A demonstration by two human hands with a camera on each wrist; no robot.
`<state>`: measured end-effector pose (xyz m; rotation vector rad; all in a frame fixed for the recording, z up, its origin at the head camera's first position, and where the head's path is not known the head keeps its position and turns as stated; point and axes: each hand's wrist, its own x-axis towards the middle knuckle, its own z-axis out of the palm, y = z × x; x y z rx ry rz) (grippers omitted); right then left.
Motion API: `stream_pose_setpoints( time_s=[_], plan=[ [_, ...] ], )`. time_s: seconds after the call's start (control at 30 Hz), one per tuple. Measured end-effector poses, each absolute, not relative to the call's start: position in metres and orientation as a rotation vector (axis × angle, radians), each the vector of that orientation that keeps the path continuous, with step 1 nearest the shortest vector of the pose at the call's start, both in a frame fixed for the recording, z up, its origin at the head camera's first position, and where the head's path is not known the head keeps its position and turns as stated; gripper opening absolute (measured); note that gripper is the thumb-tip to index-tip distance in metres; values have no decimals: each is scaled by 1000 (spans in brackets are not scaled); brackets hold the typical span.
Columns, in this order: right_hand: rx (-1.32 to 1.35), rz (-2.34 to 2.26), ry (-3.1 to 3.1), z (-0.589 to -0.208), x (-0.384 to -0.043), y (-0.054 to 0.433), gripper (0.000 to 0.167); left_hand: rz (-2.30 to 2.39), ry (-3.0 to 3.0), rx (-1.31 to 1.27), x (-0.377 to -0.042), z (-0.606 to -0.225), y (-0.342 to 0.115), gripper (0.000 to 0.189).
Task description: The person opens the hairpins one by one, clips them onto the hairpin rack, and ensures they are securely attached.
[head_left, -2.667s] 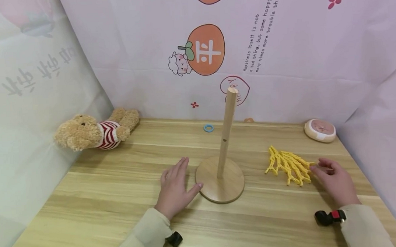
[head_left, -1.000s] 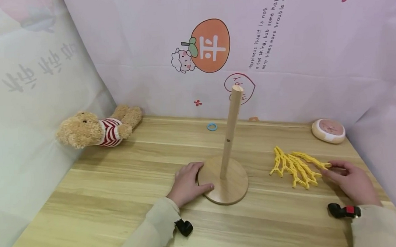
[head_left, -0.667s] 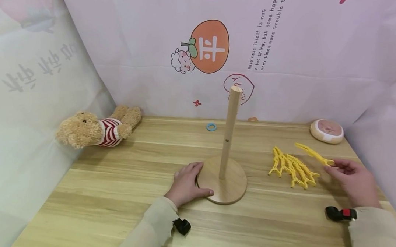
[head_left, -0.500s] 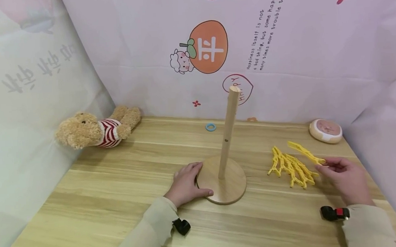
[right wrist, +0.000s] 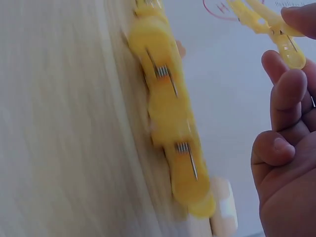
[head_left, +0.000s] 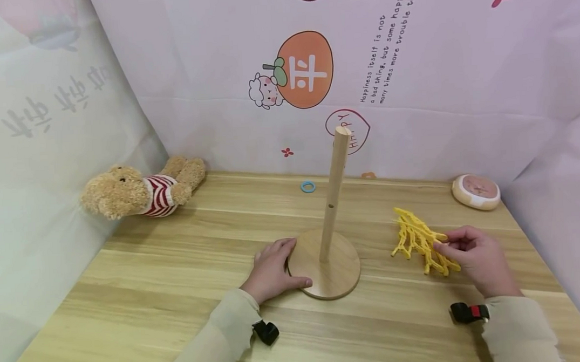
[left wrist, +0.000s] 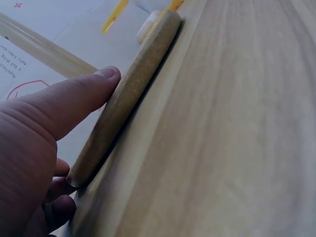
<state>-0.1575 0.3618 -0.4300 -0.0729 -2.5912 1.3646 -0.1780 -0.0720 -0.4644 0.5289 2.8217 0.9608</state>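
A wooden stand, a round base (head_left: 342, 273) with an upright post (head_left: 335, 195), stands mid-table. My left hand (head_left: 271, 272) grips the base's left edge, thumb on top and fingers at the rim, as the left wrist view also shows along the base edge (left wrist: 131, 91). To the right, my right hand (head_left: 480, 256) pinches one yellow clothespin (right wrist: 291, 49) by its handle end between thumb and fingers. Its long jaws point left, over several other yellow clothespins (head_left: 405, 243) fanned out on the table. Metal springs show on the lying clothespins (right wrist: 170, 106) in the right wrist view.
A blue ring (head_left: 308, 186) lies behind the post. A teddy bear (head_left: 144, 191) in a striped top lies at the back left, and a pale rounded object (head_left: 476, 192) sits at the back right. Printed cloth walls (head_left: 207, 71) enclose the table's back and sides.
My left hand moved from beside the base onto its edge. My right hand took hold of the rightmost clothespin, raised it off the table and carried it left over the others.
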Motion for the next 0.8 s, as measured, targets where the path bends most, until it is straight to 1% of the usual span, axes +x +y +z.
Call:
stream_pose_setpoints(
  time_s=[0.13, 0.43, 0.8],
  plan=[
    [-22, 1399, -2597, -430, -158, 350, 32, 966, 2819, 531, -178, -464, -72, 105],
    [32, 1433, -2618, -433, -160, 330, 29, 972, 2818, 531, -179, -465, -72, 106],
    [160, 1501, -2647, -441, -161, 308, 26, 973, 2823, 533, -179, -467, -72, 105]
  ],
)
